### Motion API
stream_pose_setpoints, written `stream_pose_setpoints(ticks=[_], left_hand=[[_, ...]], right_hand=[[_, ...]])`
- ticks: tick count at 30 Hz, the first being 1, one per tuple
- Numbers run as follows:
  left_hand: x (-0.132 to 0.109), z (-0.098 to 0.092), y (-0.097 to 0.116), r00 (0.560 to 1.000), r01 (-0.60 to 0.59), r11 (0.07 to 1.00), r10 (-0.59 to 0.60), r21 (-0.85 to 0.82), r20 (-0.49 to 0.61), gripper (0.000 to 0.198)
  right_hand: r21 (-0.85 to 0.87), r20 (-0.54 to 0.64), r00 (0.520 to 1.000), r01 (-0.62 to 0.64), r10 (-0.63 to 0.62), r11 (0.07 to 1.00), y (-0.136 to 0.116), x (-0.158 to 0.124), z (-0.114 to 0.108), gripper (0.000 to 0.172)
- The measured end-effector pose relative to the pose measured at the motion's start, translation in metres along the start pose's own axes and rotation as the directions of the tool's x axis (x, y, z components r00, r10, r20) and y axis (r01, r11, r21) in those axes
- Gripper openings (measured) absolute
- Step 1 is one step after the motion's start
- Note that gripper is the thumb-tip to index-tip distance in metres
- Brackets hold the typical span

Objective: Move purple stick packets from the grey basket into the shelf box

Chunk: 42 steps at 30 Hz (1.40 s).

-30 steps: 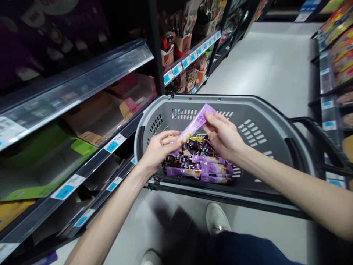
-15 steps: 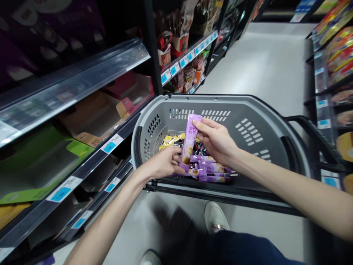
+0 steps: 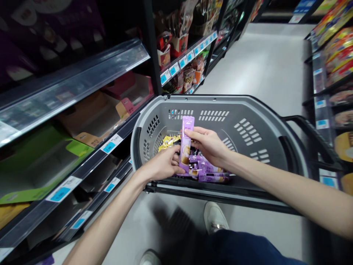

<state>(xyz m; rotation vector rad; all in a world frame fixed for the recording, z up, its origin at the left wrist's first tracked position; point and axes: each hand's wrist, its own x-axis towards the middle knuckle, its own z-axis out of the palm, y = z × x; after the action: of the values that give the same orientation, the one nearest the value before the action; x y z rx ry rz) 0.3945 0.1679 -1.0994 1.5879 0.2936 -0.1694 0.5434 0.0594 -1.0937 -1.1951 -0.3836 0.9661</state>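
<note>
A slim purple snack packet (image 3: 186,143) stands nearly upright over the grey shopping basket (image 3: 220,98). My right hand (image 3: 208,143) is closed on its upper part, thumb across the front. Lower down, my left hand (image 3: 167,163) is closed at the packet's left edge, its thumb near the bottom end; some of its fingers are hidden behind. Beneath my hands, more purple packets (image 3: 212,171) lie in a pile in the basket. Yellow packets (image 3: 168,141) lie at the basket's left end, with dark wrappers partly covered by the hands.
Shelves with price labels (image 3: 111,143) and open display boxes (image 3: 93,110) run along the left. Bagged goods fill a rack (image 3: 342,48) at the right. A basket handle (image 3: 314,140) juts out to the right. Two shoes (image 3: 215,217) show on the floor below.
My right hand has shifted left and slightly down, bringing the packet's top end left, so it stands more upright. My left hand has stayed almost in place.
</note>
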Motion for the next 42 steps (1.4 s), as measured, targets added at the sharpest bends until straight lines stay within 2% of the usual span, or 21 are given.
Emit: stream_pose_setpoints(ticks=[7, 11, 14, 21, 25, 31, 34, 42], left_hand=[[0.002, 0.002, 0.002, 0.982, -0.067, 0.996, 0.054, -0.063, -0.182, 0.063], [0.004, 0.002, 0.002, 0.965, -0.063, 0.990, 0.027, -0.128, -0.262, 0.054], [0.004, 0.002, 0.003, 0.932, -0.080, 0.993, 0.042, -0.091, -0.360, 0.053], [0.004, 0.000, 0.005, 0.848, -0.194, 0.981, 0.171, 0.006, -0.502, 0.045], [0.006, -0.002, 0.005, 0.825, -0.205, 0.975, 0.220, 0.088, -0.521, 0.043], [0.009, -0.004, 0.000, 0.804, -0.216, 0.966, 0.259, 0.143, -0.536, 0.028], [0.009, -0.005, 0.000, 0.799, -0.203, 0.970, 0.242, 0.132, -0.551, 0.021], [0.007, -0.005, 0.006, 0.794, -0.191, 0.972, 0.235, 0.137, -0.560, 0.025]], right_hand=[[-0.059, 0.103, 0.993, -0.050, 0.056, 0.997, 0.013, -0.005, 0.003, 0.031], [-0.038, 0.095, 0.994, -0.059, 0.062, 0.998, 0.015, -0.005, 0.003, 0.038], [-0.027, 0.077, 0.995, -0.066, 0.068, 0.997, 0.014, -0.004, 0.002, 0.041], [-0.022, 0.124, 0.987, -0.095, 0.097, 0.995, 0.012, -0.010, 0.007, 0.048], [-0.018, 0.125, 0.988, -0.092, 0.094, 0.996, 0.016, -0.010, 0.007, 0.045], [-0.096, 0.011, 0.993, -0.114, 0.116, 0.989, 0.021, -0.004, 0.002, 0.034], [-0.082, 0.023, 0.996, -0.086, 0.088, 0.993, 0.020, -0.006, 0.004, 0.036], [-0.070, 0.064, 0.993, -0.096, 0.101, 0.993, 0.015, -0.011, 0.009, 0.040]])
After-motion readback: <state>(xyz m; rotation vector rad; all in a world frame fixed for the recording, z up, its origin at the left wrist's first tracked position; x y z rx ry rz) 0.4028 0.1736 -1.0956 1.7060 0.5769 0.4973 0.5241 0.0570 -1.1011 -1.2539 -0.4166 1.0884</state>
